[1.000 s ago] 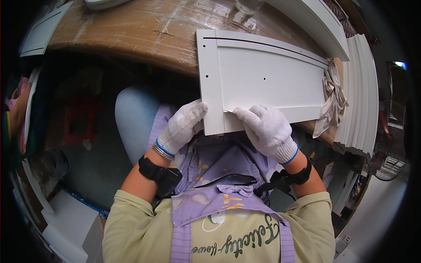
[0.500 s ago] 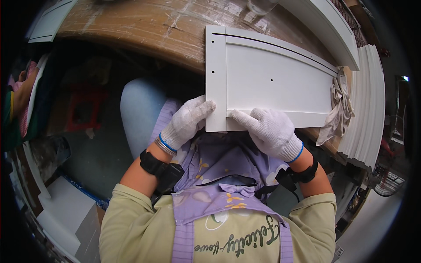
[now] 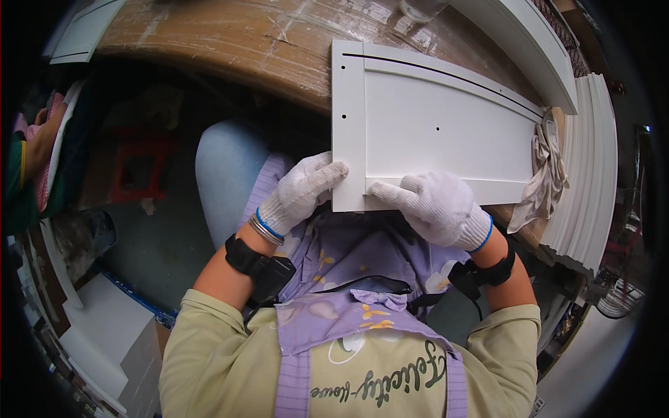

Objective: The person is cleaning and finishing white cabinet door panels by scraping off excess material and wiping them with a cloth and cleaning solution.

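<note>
A white framed panel [image 3: 446, 104] lies tilted on the wooden table's front edge, its near left corner over my lap. It has a dark groove along the far side and a few small dark holes. My left hand [image 3: 303, 194], in a white knit glove, grips the panel's left edge, thumb on top and the other fingers beneath. My right hand [image 3: 439, 207], gloved too, is at the near edge. Its index finger lies stretched on the near rail, close to the joint with the left strip; the other fingers are curled and the thumb is hidden.
The brown worktop [image 3: 230, 42] runs along the far side. A crumpled cloth [image 3: 540, 177] hangs by the panel's right end. Beyond are a long white board [image 3: 529, 49] and stacked white strips [image 3: 589, 167]. A red stool [image 3: 143, 167] and another person's arm [image 3: 45, 143] are at left.
The view has shifted a little, so everything sits slightly further right. My right index finger has slid slightly down toward the near edge. My left hand keeps its grip.
</note>
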Demonstrator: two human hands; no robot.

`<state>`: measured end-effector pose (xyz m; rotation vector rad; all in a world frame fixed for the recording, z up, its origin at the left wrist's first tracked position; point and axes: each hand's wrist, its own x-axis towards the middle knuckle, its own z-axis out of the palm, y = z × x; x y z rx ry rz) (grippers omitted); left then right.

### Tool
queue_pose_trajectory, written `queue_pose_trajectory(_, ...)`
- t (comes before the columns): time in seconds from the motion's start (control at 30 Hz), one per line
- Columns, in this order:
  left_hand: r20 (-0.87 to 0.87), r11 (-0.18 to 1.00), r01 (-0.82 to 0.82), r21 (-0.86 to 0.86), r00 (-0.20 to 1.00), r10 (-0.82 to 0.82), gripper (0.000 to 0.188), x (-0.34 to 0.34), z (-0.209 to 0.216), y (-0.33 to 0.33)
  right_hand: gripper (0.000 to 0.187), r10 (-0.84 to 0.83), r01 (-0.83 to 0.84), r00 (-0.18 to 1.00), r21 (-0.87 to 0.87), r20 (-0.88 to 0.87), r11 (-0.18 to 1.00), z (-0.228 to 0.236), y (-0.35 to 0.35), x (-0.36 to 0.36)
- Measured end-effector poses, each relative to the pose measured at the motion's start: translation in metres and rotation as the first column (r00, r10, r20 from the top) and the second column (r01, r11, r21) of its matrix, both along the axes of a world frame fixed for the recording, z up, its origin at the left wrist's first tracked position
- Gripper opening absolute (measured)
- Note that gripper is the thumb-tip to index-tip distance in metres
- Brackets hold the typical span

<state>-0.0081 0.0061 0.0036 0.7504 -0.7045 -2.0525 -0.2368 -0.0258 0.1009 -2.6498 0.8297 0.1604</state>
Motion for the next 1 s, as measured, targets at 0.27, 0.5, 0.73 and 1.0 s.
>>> queue_pose_trajectory(0.27, 0.03, 1.0, 0.016, 0.003, 0.999, -0.016, 0.046, 0.001, -0.001, 0.0, 0.052, 0.036, -0.036, 0.998, 0.001, -0.051, 0.999, 0.002, 0.003, 0.002)
queue_pose_trajectory(0.5, 0.018, 1.0, 0.028, 0.01, 0.999, -0.028, 0.047, 0.002, 0.001, -0.002, 0.054, 0.016, -0.016, 1.0, 0.005, 0.021, 1.0, 0.001, 0.004, -0.002)
queue_pose_trajectory(0.73, 0.052, 0.999, 0.036, 0.021, 0.998, -0.037, 0.056, 0.001, 0.003, -0.002, 0.048, -0.017, -0.002, 0.977, 0.089, 0.212, 0.996, -0.006, 0.009, -0.007)
queue_pose_trajectory(1.0, 0.081, 0.995, 0.05, 0.089, 0.995, -0.057, 0.074, 0.004, -0.002, -0.002, 0.036, -0.367, 0.279, 0.888, 0.309, 0.276, 0.909, 0.003, -0.024, -0.005)
